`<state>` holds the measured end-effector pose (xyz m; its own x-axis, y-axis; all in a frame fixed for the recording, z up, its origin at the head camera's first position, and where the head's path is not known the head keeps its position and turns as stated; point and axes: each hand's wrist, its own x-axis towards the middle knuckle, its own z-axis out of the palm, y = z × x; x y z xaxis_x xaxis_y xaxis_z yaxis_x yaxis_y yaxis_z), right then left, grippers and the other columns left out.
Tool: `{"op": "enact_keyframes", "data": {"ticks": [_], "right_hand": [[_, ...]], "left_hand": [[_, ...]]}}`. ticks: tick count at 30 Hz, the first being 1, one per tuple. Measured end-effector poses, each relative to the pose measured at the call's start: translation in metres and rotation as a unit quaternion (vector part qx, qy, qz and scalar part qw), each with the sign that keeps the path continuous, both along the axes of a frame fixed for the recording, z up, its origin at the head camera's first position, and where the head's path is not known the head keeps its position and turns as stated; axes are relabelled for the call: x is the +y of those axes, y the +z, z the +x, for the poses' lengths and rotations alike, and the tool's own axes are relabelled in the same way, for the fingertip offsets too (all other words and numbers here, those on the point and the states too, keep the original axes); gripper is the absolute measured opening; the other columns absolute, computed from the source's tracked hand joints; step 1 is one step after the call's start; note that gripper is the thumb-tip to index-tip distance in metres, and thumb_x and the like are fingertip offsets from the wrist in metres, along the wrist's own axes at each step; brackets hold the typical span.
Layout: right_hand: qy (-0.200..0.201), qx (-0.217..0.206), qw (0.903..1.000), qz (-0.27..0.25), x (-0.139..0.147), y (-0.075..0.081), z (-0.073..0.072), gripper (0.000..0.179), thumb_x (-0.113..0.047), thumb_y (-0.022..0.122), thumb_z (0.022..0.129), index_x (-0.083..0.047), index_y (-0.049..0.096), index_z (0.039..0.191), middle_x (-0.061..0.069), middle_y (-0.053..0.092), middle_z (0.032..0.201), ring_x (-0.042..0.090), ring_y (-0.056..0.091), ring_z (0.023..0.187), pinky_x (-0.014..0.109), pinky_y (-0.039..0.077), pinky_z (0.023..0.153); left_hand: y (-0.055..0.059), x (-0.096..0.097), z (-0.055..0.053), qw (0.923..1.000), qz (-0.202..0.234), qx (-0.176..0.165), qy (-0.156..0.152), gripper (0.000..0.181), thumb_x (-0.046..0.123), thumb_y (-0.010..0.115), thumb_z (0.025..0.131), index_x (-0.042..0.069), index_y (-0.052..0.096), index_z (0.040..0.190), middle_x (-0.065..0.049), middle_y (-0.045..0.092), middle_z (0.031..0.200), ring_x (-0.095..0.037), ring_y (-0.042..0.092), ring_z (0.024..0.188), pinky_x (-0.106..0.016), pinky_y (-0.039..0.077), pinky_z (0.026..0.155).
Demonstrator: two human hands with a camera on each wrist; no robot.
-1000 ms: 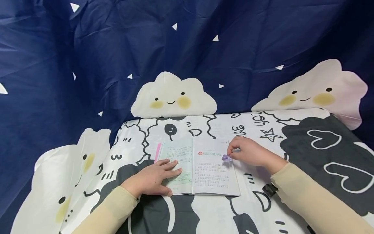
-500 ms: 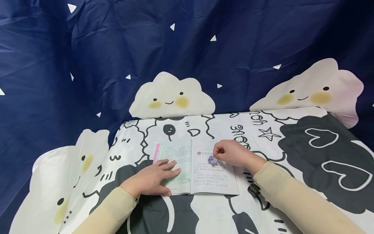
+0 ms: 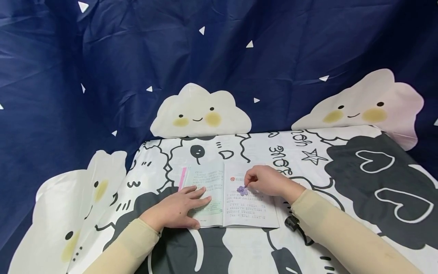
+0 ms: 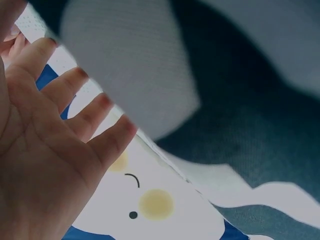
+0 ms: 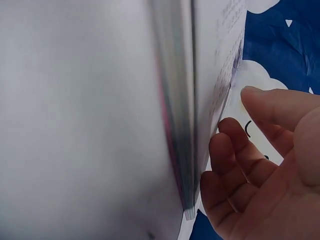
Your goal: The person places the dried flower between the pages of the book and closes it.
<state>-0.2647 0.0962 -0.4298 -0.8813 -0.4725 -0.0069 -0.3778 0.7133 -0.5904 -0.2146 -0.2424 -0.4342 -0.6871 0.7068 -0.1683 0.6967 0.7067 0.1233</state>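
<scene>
An open book (image 3: 246, 213) lies on the cloth with printed text on both pages. On its left page my left hand (image 3: 178, 209) rests with the fingers spread; the left wrist view shows that hand's palm (image 4: 45, 145). A small purple flower (image 3: 242, 190) is at the right page, low over the text below the red heading mark. My right hand (image 3: 270, 182) pinches the flower at its right edge between thumb and finger. In the right wrist view, the other fingers of the right hand (image 5: 260, 155) curl beside the page, and the flower shows only as a thin purple patch.
A pink strip (image 3: 183, 179) sticks out at the book's left edge. The black-and-white patterned cloth (image 3: 205, 251) spreads under everything. Behind it hangs a dark blue curtain (image 3: 219, 49) with white clouds. A black strap piece (image 3: 292, 223) sits under the right sleeve.
My right hand has moved left with the purple flower, from the right page's outer edge toward its middle, and slightly nearer to me. The left hand has stayed on the left page.
</scene>
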Motion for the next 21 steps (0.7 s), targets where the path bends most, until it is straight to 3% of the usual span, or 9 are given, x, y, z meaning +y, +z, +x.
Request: {"op": "enact_keyframes", "data": {"ticks": [10, 14, 19, 21], "right_hand": [[0.003, -0.023, 0.9997, -0.002, 0.008, -0.003, 0.0, 0.014, -0.01, 0.074, 0.087, -0.023, 0.071, 0.09, -0.007, 0.063, 0.093, 0.014, 0.057, 0.09, 0.04, 0.046, 0.088], [0.006, -0.004, 0.9999, 0.012, 0.017, -0.005, 0.001, 0.016, -0.013, 0.076, 0.086, -0.023, 0.073, 0.098, -0.005, 0.062, 0.099, 0.016, 0.058, 0.096, 0.043, 0.045, 0.093], [0.013, 0.035, 0.9983, 0.043, 0.035, -0.004, 0.007, 0.032, -0.019, 0.077, 0.084, -0.017, 0.073, 0.116, 0.004, 0.062, 0.118, 0.028, 0.057, 0.114, 0.051, 0.042, 0.102], [0.005, 0.033, 0.9981, 0.051, 0.043, -0.003, 0.009, 0.043, -0.02, 0.077, 0.083, -0.013, 0.07, 0.125, 0.01, 0.06, 0.128, 0.034, 0.053, 0.123, 0.055, 0.039, 0.106]], "left_hand": [[0.0, 0.0, 0.0, 1.0, 0.009, -0.004, 0.001, 0.082, 0.052, 0.077, 0.083, 0.029, 0.045, 0.155, -0.004, 0.034, 0.162, -0.036, 0.029, 0.148, -0.052, 0.033, 0.113], [-0.001, 0.0, 0.0, 0.9999, 0.009, -0.003, 0.003, 0.083, 0.052, 0.077, 0.083, 0.029, 0.044, 0.156, -0.005, 0.033, 0.163, -0.036, 0.028, 0.148, -0.051, 0.032, 0.114], [-0.004, -0.003, 0.0, 0.9996, 0.024, -0.012, 0.008, 0.085, 0.052, 0.077, 0.083, 0.031, 0.041, 0.157, -0.004, 0.03, 0.164, -0.035, 0.025, 0.15, -0.052, 0.03, 0.115], [-0.004, -0.005, 0.0, 0.9991, 0.036, -0.02, 0.015, 0.085, 0.053, 0.076, 0.084, 0.031, 0.04, 0.157, -0.003, 0.028, 0.165, -0.033, 0.023, 0.151, -0.052, 0.03, 0.115]]}}
